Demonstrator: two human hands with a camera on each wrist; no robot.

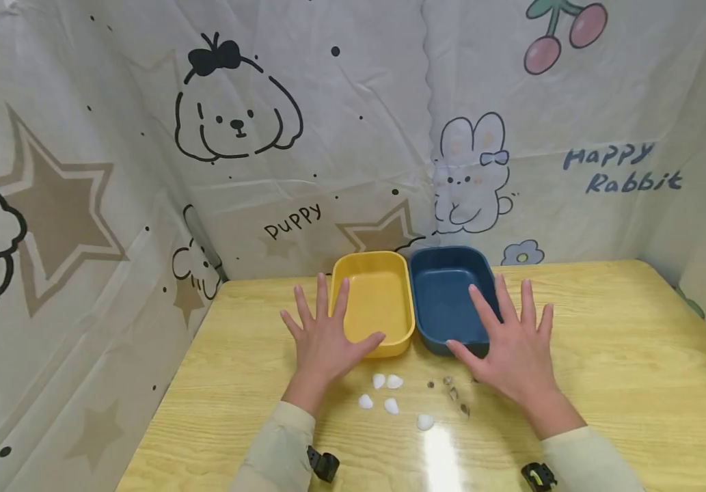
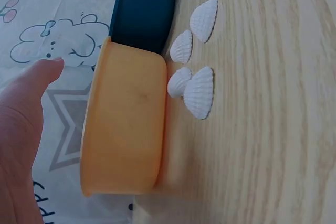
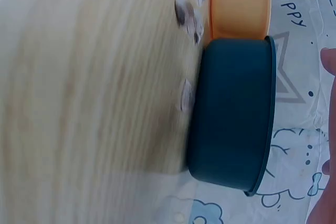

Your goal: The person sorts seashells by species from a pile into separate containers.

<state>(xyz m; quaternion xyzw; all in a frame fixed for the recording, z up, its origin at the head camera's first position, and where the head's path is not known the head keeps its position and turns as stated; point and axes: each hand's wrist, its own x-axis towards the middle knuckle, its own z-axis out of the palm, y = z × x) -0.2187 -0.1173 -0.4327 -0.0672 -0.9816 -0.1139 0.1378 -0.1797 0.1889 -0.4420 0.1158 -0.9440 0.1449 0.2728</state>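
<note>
My left hand (image 1: 323, 345) is spread wide, fingers straight, over the left side of a yellow tray (image 1: 377, 307). Likewise spread, my right hand (image 1: 515, 359) covers part of the right edge of a dark blue tray (image 1: 445, 307). Neither hand holds anything. Both trays stand side by side with nothing visible inside. In front of the yellow one lie several white ribbed shells (image 1: 391, 406); the left wrist view shows some of these white shells (image 2: 199, 93) close up. Several small brownish shells (image 1: 454, 393) lie before the blue tray, also seen as brown-and-white shells (image 3: 186, 17) in the right wrist view.
The light wooden table (image 1: 635, 383) extends to both sides of the trays. Directly behind them hangs a printed cloth (image 1: 359, 137) with cartoon drawings, which also closes off the left and right sides. Light glares on the table's front.
</note>
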